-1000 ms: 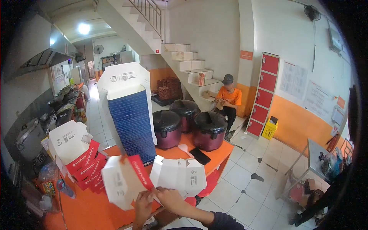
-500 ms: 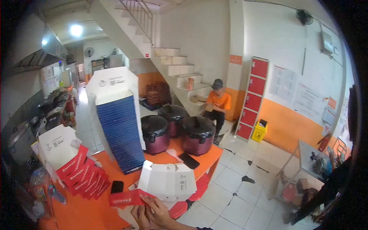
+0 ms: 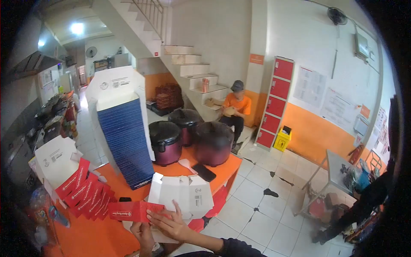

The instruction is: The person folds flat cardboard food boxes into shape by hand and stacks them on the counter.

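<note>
A red and white cardboard box (image 3: 128,211) is held between both hands low in the view, its red printed side facing up. My left hand (image 3: 142,234) grips its lower edge. My right hand (image 3: 171,222) holds the box's right part, thumb and some fingers pressed on it, one finger raised. Just beyond lies an unfolded white box (image 3: 182,195) on the orange table (image 3: 98,235). To the left, red-sided boxes (image 3: 87,192) are nested in a leaning row. A tall stack of blue-sided boxes (image 3: 124,141) stands behind.
Three rice cookers (image 3: 166,143) stand at the table's far side, near a pink spoon (image 3: 187,165) and a black phone (image 3: 204,172). A person in orange (image 3: 237,105) sits by the stairs. Red lockers (image 3: 274,103) and a yellow bin (image 3: 282,139) stand beyond.
The held box has turned from its open, white-inside pose to show its red side, and has shifted left. The whole view has swung somewhat to the right.
</note>
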Tool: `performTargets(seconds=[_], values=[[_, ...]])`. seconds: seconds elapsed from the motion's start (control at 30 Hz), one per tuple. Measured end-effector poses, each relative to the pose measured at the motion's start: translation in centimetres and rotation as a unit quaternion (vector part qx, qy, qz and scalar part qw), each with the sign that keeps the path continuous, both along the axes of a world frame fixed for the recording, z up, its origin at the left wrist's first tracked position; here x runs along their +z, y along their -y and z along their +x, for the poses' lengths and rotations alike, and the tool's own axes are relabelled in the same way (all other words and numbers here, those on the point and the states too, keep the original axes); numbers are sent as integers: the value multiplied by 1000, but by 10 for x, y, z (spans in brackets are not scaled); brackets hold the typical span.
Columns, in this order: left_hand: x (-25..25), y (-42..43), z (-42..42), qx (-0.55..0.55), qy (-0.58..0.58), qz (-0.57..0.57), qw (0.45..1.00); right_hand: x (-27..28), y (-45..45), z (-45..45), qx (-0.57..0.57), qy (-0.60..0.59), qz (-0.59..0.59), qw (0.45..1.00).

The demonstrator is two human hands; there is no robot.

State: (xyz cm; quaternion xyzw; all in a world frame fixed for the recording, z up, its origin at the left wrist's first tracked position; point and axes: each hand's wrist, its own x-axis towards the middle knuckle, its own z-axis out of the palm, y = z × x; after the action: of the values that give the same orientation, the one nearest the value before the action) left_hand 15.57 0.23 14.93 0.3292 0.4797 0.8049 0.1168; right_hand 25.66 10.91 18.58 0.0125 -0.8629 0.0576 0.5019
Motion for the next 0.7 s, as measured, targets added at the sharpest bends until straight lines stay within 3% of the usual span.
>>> performTargets(seconds=[0.03, 0.07, 0.13, 0.17, 0.2, 0.3, 0.33, 0.4, 0.5, 0.6, 0.63, 0.7], values=[[10, 0, 3, -53, 105, 102, 988, 0, 0, -9, 0, 13, 4, 1000], [26, 0, 9, -101, 207, 202, 952, 14, 3, -8, -15, 102, 17, 995], [45, 3, 8, -134, 273, 239, 922, 53, 2, 4, -34, 281, 51, 958], [48, 3, 3, -124, 247, 175, 945, 58, -2, 1, -39, 337, 99, 935], [49, 5, -2, -113, 222, 112, 962, 55, -7, 0, -22, 317, 99, 943], [42, 18, -13, -124, 301, 92, 941, 55, -13, -3, -17, 279, 87, 956], [42, 22, -16, -118, 301, 83, 943, 54, -16, -4, 45, 258, -25, 965], [42, 29, -19, -112, 302, 64, 944, 47, -22, -2, 157, 216, -249, 931], [44, 42, -39, -61, 211, -2, 976, 31, -30, 3, 184, 165, -332, 911], [43, 59, -56, -72, 150, -91, 982, 36, -56, 10, 188, 302, -554, 752], [39, 57, -54, -42, 142, -83, 986, 32, -55, 6, 231, 216, -649, 692], [31, 45, -43, 17, 125, -68, 990, 38, -36, 1, 206, 109, -684, 692]])
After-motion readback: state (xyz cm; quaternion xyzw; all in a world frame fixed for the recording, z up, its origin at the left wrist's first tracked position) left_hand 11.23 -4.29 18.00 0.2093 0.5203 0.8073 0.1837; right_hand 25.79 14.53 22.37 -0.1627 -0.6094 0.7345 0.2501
